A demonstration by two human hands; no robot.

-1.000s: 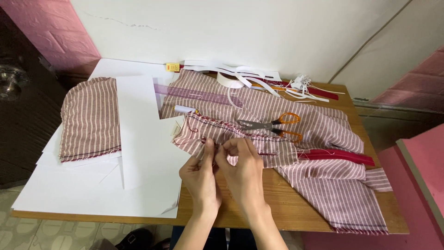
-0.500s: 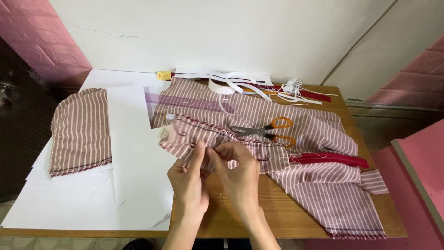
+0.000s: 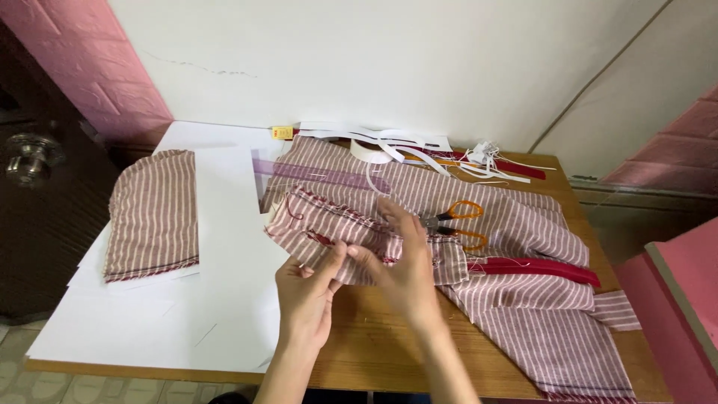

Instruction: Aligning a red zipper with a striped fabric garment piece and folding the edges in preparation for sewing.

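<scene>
Head view: both hands work at the near middle of the wooden surface (image 3: 389,359). The left hand (image 3: 307,295) has its grip pinched on the lower edge of a small striped fabric piece (image 3: 329,228). The right hand (image 3: 404,265) lies over the same piece, fingers closed on its edge. Orange-handled scissors (image 3: 458,223) rest just beside it on the larger striped cloth (image 3: 523,299). A separate striped panel (image 3: 153,213) lies on white paper sheets (image 3: 224,292) to the left.
</scene>
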